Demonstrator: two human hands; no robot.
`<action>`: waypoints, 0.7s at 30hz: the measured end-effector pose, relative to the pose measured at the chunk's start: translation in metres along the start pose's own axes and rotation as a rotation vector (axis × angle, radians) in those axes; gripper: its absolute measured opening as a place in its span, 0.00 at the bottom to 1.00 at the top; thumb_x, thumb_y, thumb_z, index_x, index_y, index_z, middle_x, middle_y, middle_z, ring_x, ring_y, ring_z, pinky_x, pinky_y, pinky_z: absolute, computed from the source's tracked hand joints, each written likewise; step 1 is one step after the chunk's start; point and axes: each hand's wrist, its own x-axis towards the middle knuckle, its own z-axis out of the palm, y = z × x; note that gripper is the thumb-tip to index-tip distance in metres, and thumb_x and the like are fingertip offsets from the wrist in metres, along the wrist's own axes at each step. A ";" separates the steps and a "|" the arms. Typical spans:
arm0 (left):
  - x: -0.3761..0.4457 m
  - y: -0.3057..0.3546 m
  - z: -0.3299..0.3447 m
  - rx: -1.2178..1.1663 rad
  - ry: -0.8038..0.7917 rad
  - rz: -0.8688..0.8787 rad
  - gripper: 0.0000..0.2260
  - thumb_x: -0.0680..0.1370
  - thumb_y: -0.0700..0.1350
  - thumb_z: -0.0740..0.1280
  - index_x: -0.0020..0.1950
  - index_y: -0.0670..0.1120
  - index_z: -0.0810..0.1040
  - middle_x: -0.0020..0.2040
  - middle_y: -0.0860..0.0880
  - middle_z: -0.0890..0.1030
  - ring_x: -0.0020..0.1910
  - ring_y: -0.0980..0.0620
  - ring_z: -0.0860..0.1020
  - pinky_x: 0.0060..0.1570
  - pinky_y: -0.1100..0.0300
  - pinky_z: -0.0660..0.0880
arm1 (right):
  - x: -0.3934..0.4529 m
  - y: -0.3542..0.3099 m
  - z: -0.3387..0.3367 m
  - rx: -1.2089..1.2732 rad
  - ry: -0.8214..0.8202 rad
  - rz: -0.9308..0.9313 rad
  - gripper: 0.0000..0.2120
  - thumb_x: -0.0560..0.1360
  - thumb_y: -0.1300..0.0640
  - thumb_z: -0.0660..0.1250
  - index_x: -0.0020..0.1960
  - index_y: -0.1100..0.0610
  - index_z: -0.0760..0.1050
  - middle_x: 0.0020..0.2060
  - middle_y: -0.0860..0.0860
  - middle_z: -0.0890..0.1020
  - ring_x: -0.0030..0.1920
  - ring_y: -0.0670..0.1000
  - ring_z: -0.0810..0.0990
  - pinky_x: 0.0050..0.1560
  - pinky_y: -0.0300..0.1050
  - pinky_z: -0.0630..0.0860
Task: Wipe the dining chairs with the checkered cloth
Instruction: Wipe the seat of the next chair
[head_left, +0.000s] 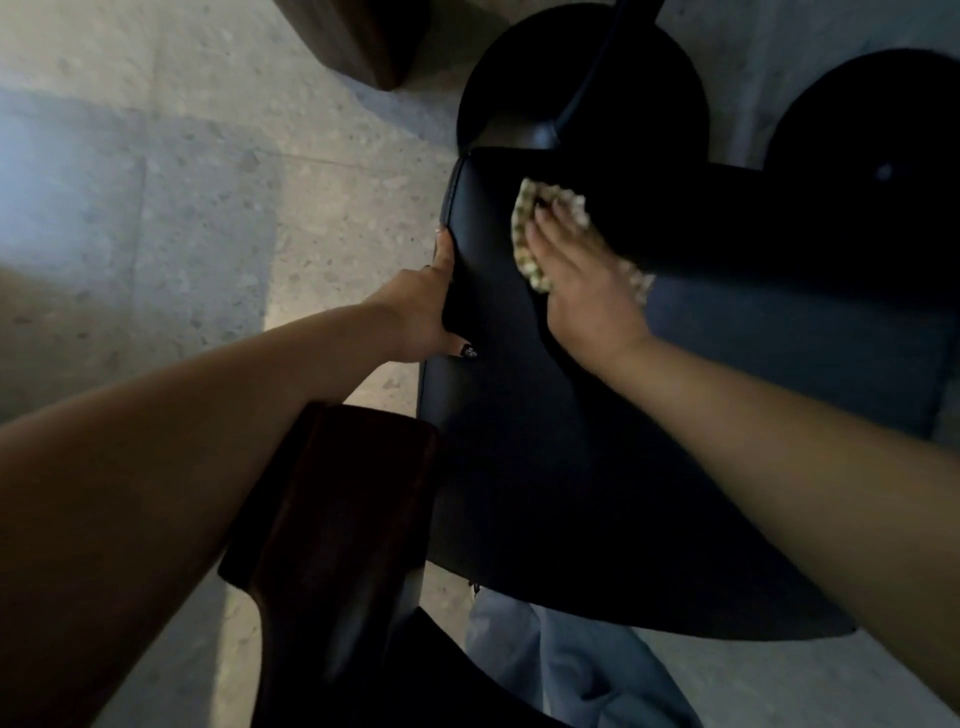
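Observation:
A black padded dining chair (519, 467) fills the middle of the view, seen from above. My left hand (426, 312) grips its left edge, thumb on the upholstery and fingers along the side. My right hand (582, 291) lies flat on the checkered cloth (524, 228), a cream and green cloth, and presses it onto the dark surface near the chair's far end. Most of the cloth is hidden under my palm.
A dark wooden chair part (332, 514) stands at the lower left beside my left arm. Two round black table bases (582, 78) (883, 130) sit beyond the chair. Pale speckled floor tiles (182, 208) spread to the left. Light jeans (545, 665) show below.

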 end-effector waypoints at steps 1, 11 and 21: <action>0.000 0.001 0.000 0.004 0.001 0.000 0.56 0.71 0.46 0.76 0.77 0.46 0.32 0.65 0.39 0.75 0.60 0.39 0.75 0.60 0.48 0.73 | -0.012 -0.005 0.004 0.025 -0.001 -0.051 0.24 0.70 0.69 0.52 0.63 0.72 0.73 0.63 0.67 0.74 0.65 0.68 0.72 0.66 0.62 0.66; 0.002 0.000 0.000 0.014 0.012 -0.018 0.57 0.70 0.48 0.77 0.77 0.48 0.32 0.67 0.40 0.74 0.63 0.38 0.74 0.57 0.54 0.70 | -0.145 -0.061 0.041 0.036 -0.309 -0.298 0.26 0.68 0.63 0.52 0.62 0.60 0.78 0.63 0.55 0.78 0.65 0.55 0.75 0.64 0.54 0.70; -0.001 -0.007 0.003 -0.009 0.051 -0.003 0.55 0.71 0.49 0.76 0.78 0.51 0.33 0.61 0.42 0.78 0.57 0.39 0.76 0.47 0.59 0.67 | -0.088 -0.020 -0.020 0.310 -0.050 0.004 0.25 0.70 0.71 0.54 0.66 0.69 0.71 0.66 0.62 0.72 0.69 0.60 0.68 0.74 0.43 0.52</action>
